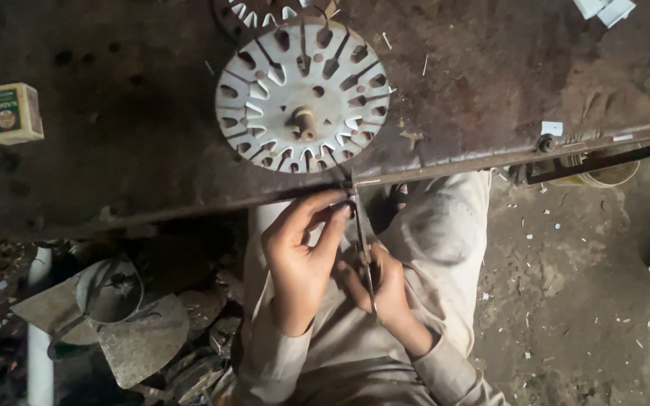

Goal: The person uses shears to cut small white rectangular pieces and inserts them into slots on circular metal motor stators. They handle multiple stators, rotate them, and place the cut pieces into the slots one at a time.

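Both hands work over the lap, just below the near edge of a rusty metal table (137, 128). Left hand (299, 259) pinches a small strip at its fingertips, right by the edge. Right hand (385, 289) is closed on scissors (364, 248), blades pointing up toward the table edge; handles hidden in the fist. Round slotted metal disc (302, 94) w/ centre shaft sits at the near edge, mid-table. Small box (13, 113) at left edge. Second disc cut off at far edge. Scrap metal (129, 323) crowds the floor on the left, dim, hard to make out; dirt floor on the right, littered w/ clippings, more open.
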